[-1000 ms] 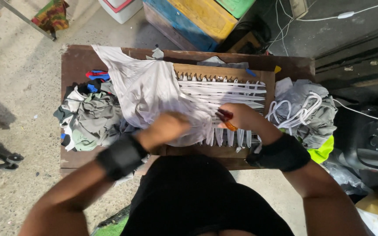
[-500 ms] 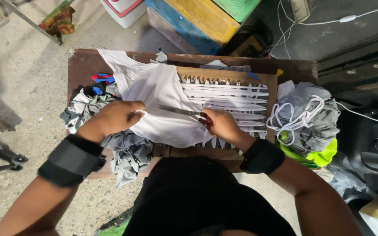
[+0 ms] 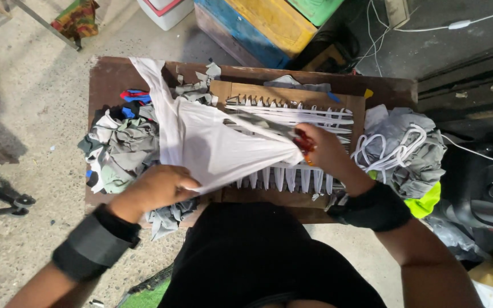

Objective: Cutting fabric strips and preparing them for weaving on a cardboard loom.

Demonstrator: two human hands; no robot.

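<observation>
Head view: the left hand point(image 3: 158, 185) pinches the white cloth point(image 3: 212, 142) tight, so the right hand point(image 3: 323, 148) gripping red scissors point(image 3: 303, 142) should snip straight.

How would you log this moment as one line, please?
left hand: grips white cloth | right hand: holds scissors at cloth | under: wooden frame

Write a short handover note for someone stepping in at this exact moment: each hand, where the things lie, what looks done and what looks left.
Left hand grips the near edge of the white cloth, pulled taut.
Right hand holds red-handled scissors at the cloth's gathered end.
Wooden frame on the table already carries rows of white strips.
Most of the cloth is uncut. Grey scraps lie left, more fabric right.
</observation>
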